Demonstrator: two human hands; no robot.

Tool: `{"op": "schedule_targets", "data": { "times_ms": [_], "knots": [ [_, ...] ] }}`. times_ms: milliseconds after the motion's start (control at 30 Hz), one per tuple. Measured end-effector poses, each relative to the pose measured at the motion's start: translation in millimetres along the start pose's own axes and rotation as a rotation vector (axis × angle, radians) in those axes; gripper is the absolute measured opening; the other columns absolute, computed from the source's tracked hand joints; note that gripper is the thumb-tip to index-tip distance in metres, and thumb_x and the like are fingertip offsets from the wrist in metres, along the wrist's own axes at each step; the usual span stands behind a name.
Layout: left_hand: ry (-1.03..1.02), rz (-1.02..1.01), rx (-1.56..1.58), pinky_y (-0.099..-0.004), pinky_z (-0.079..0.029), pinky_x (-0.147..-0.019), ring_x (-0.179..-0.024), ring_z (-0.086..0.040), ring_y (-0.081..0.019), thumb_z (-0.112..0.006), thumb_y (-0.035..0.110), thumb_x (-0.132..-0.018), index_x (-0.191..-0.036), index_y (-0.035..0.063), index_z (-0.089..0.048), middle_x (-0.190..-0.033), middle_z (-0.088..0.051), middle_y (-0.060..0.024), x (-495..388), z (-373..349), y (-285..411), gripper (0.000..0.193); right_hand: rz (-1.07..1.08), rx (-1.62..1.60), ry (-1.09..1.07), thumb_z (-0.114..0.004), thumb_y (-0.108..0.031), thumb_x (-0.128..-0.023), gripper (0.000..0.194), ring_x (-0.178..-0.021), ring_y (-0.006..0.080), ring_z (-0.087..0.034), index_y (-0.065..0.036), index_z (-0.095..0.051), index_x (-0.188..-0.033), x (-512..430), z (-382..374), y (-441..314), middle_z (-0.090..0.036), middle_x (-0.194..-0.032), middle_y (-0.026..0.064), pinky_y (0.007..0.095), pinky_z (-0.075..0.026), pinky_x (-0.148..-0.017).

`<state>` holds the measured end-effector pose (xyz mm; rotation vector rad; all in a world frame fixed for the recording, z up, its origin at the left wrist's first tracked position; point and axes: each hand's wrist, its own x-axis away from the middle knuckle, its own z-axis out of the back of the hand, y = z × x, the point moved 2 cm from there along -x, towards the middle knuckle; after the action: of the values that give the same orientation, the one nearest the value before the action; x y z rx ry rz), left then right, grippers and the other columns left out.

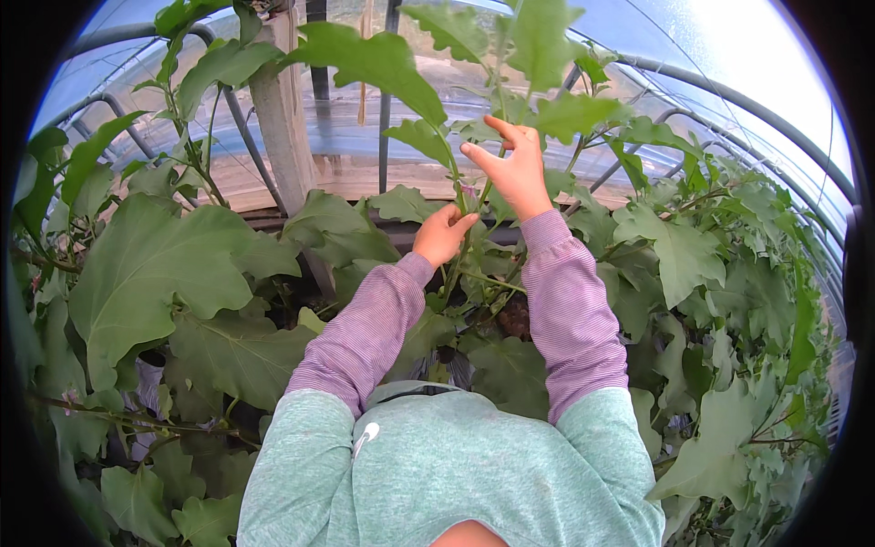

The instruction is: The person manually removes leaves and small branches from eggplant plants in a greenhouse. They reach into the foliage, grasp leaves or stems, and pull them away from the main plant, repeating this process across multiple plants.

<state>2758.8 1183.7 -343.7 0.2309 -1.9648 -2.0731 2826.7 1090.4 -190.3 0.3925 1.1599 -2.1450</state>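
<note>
My left hand [444, 234] pinches a green eggplant stem [459, 183] between thumb and fingers. Just above those fingertips a small purple flower [469, 191] hangs. Higher up and to the right, my right hand [516, 167] is raised beside the plant's upper shoot [502, 96], thumb and index finger spread, with nothing visible between them. Part of its other fingers is hidden behind the index finger. Broad lobed leaves [383, 68] rise from the plant above both hands, those at the top slightly blurred.
Dense eggplant foliage [164, 267] crowds the left, and more leaves [677, 246] fill the right. A pale upright post [280, 116] stands behind the plants at left. Curved metal greenhouse pipes [745, 109] and clear plastic film arch around. A leafy branch [137, 420] crosses low at left.
</note>
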Motion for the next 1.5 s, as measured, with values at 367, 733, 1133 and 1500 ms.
{"op": "schedule_targets", "data": {
  "times_ms": [367,733,1133,1500],
  "knots": [
    [-0.052,-0.080,-0.290,-0.0326,-0.052,-0.064,-0.070,-0.068,-0.0189,-0.055,0.046,-0.093,-0.088,-0.0014,-0.061,-0.082,-0.066,-0.0110,-5,-53,28,0.048,-0.249,-0.201,0.632,-0.076,-0.006,-0.077,0.049,-0.091,0.0184,-0.047,-0.001,-0.045,-0.115,56,55,42,-0.039,-0.108,0.0097,0.0347,-0.049,-0.085],
    [-0.152,0.132,0.347,-0.0288,-0.055,-0.078,-0.076,-0.051,-0.0062,-0.058,0.041,-0.096,-0.113,0.0113,-0.060,-0.097,-0.055,0.0038,15,18,-2,0.034,-0.048,-0.838,0.448,-0.064,0.012,-0.083,0.046,-0.099,0.0198,-0.059,-0.005,-0.032,-0.111,107,-14,5,-0.044,-0.109,0.0087,0.0330,-0.057,-0.084],
    [-0.138,0.077,0.746,-0.0269,-0.054,-0.085,-0.083,-0.054,-0.0067,-0.056,0.038,-0.099,-0.119,0.0116,-0.052,-0.102,-0.053,0.0041,23,26,-30,0.034,0.020,-0.125,0.134,-0.072,-0.015,-0.084,0.027,-0.082,0.0231,-0.065,-0.002,-0.054,-0.101,52,-54,-47,-0.064,-0.092,0.0115,0.0396,-0.052,-0.070],
    [-0.044,0.095,0.402,-0.0273,-0.054,-0.072,-0.075,-0.050,-0.0087,-0.064,0.042,-0.093,-0.102,0.0076,-0.054,-0.090,-0.050,0.0012,11,4,-4,0.037,-0.462,-1.071,0.239,-0.067,-0.007,-0.087,0.064,-0.089,0.0176,-0.062,0.003,-0.029,-0.137,43,-24,17,-0.060,-0.102,0.0102,0.0324,-0.052,-0.082]
  ]
}}
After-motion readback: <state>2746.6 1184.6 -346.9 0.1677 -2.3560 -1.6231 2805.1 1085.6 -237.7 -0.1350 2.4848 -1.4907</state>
